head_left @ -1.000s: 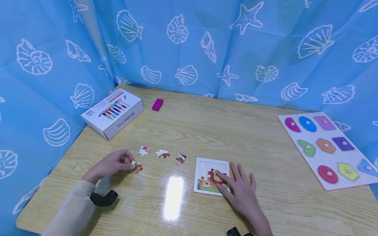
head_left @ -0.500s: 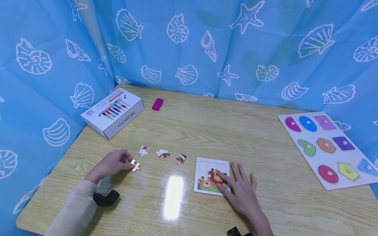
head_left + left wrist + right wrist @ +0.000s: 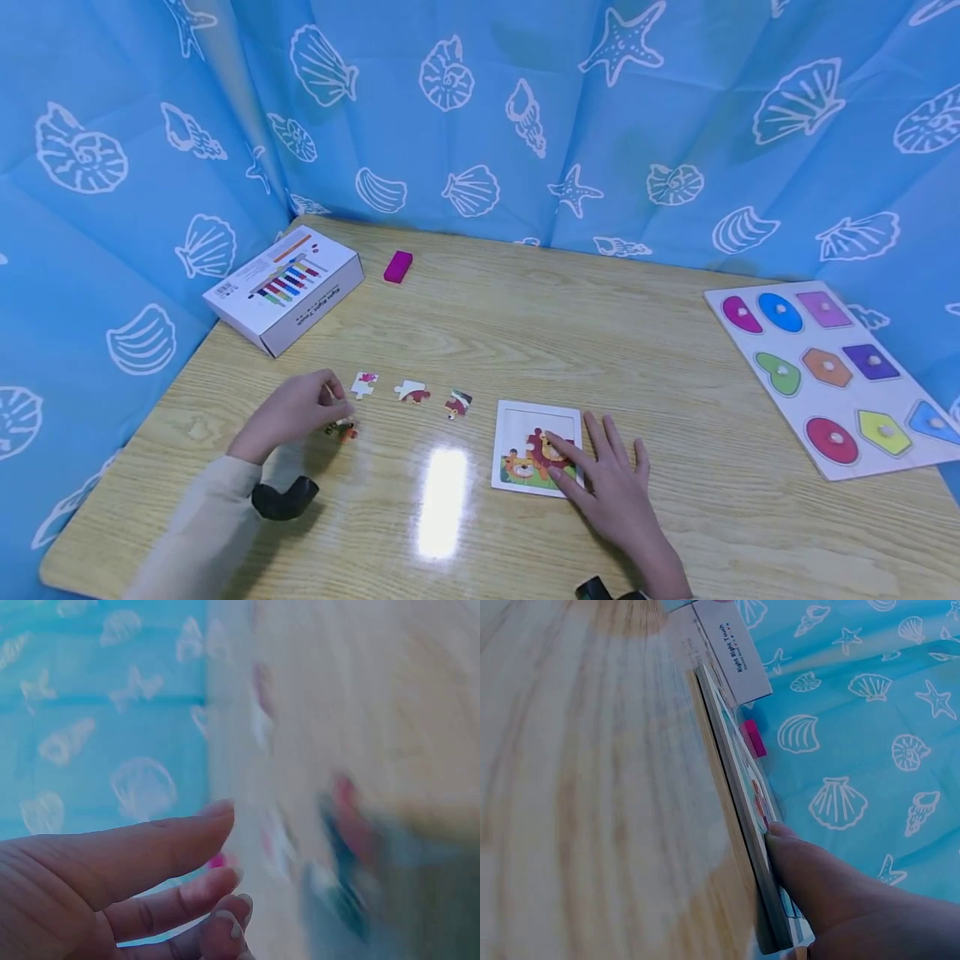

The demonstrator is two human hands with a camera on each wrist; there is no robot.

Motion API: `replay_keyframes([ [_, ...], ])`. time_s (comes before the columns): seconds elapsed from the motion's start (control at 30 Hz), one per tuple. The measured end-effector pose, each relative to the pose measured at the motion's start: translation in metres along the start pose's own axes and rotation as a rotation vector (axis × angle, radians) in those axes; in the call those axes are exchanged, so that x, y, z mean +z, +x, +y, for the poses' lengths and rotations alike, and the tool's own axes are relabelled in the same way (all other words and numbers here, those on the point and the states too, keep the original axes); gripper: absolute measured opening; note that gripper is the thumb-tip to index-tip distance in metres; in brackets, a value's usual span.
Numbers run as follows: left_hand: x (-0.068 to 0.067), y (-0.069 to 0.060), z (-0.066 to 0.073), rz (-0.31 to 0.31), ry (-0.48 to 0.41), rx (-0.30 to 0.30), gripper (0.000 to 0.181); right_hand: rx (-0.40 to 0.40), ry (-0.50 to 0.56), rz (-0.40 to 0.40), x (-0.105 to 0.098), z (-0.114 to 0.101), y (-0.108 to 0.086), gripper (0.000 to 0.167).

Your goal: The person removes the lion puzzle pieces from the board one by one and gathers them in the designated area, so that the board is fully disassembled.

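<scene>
My left hand (image 3: pixel 296 411) is just above a loose orange and green puzzle piece (image 3: pixel 347 431) on the table. Its thumb and fingers (image 3: pixel 180 847) are bent a little and slightly apart, with nothing between them in the left wrist view; the piece there is blurred. Three more pieces lie in a row: one with pink (image 3: pixel 364 384), one white and dark red (image 3: pixel 412 392), one dark red and green (image 3: pixel 458 404). My spread right hand (image 3: pixel 611 492) rests on the right side of a square puzzle tray (image 3: pixel 501 433), its fingertips over the fitted lion pieces (image 3: pixel 537 467).
A white box (image 3: pixel 288 287) stands at the back left, with a magenta block (image 3: pixel 398 267) to its right. A white board of coloured knobbed shapes (image 3: pixel 795 408) lies at the right. Blue shell-patterned cloth (image 3: pixel 510 108) borders the table's back and left side.
My left hand has let go of the orange and green piece and moved slightly up and right. That piece has shifted slightly. The right hand has stayed on the tray.
</scene>
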State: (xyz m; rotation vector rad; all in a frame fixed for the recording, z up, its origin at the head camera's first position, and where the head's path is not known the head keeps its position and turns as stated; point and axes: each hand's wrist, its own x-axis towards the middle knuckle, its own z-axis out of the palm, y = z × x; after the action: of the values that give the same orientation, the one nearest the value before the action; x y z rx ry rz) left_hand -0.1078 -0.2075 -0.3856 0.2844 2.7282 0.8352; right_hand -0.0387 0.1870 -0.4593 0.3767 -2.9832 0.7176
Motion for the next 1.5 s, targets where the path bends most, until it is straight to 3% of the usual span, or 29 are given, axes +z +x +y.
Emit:
replay_keyframes([
  [0.17, 0.015, 0.013, 0.039, -0.019, 0.02, 0.137, 0.024, 0.001, -0.003, -0.007, 0.0, 0.001, 0.0, 0.045],
  [0.3, 0.045, 0.027, 0.076, -0.061, 0.04, 0.267, 0.027, 0.0, -0.002, -0.004, 0.0, 0.002, 0.0, 0.05],
  [0.43, 0.077, 0.038, 0.109, -0.148, 0.07, 0.386, 0.03, 0.016, 0.001, -0.01, 0.0, 0.001, 0.0, 0.06],
  [0.57, 0.1, 0.051, 0.13, -0.163, 0.157, 0.443, 0.032, 0.033, 0.008, -0.02, 0.0, 0.0, 0.001, 0.068],
  [0.83, 0.121, 0.063, 0.147, -0.189, 0.292, 0.455, 0.042, 0.058, 0.022, -0.021, 0.001, 0.001, 0.001, 0.08],
  [0.97, 0.124, 0.066, 0.152, -0.214, 0.288, 0.422, 0.041, 0.045, 0.027, -0.009, 0.001, 0.001, 0.001, 0.078],
  [1.23, 0.123, 0.069, 0.154, -0.231, 0.261, 0.391, 0.036, -0.003, 0.003, -0.012, -0.001, 0.003, 0.0, 0.055],
  [1.5, 0.125, 0.07, 0.154, -0.242, 0.24, 0.352, 0.036, -0.005, 0.004, -0.016, 0.0, 0.002, -0.001, 0.055],
])
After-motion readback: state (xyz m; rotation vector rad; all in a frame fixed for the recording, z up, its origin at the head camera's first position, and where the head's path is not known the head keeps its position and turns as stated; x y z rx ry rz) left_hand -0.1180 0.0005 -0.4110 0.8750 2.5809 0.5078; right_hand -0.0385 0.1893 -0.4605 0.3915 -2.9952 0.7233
